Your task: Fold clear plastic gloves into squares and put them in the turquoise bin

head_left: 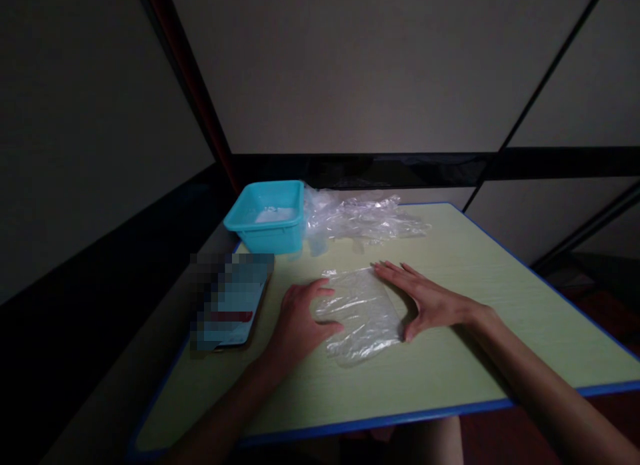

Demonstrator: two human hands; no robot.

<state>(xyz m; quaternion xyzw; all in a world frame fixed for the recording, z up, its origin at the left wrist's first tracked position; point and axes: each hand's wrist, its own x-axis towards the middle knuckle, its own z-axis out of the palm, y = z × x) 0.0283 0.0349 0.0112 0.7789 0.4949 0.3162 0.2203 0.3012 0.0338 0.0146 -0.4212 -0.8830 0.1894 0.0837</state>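
Clear plastic film [357, 316] is flat-ish on the surface [505, 271], just below frame center, between your two grips. Wrinkled, shiny creases, roughly square outline; can't tell if it's single sheet, bag or glove.

Left grip [300, 318]: at the film's left edge, thumb and fingers spread in a C, nothing clenched. Thumb tip and fingertips reach in over the film's left margin; can't confirm contact from this angle.

Right grip [433, 301]: also spread wide, not pinching. Fingertips sit at the film's upper right corner, thumb tip at its lower right edge, palm off to the right of the film. You've got the right side bracketed top and bottom; looks like touch or near-touch, can't tell which.

So the film's middle is uncovered, both grips only at the margins.

Around it: smartphone [253, 291], partly pixelated, lies left of your left grip, screen up. Turquoise plastic basin [273, 239] is up and left of frame center, whitish material [275, 215] inside, can't ID it. Crumpled clear plastic pile [365, 218] is right beside the basin, along the surface's far edge, above the film in frame and apart from it. Blue edging [380, 418] runs across the bottom.
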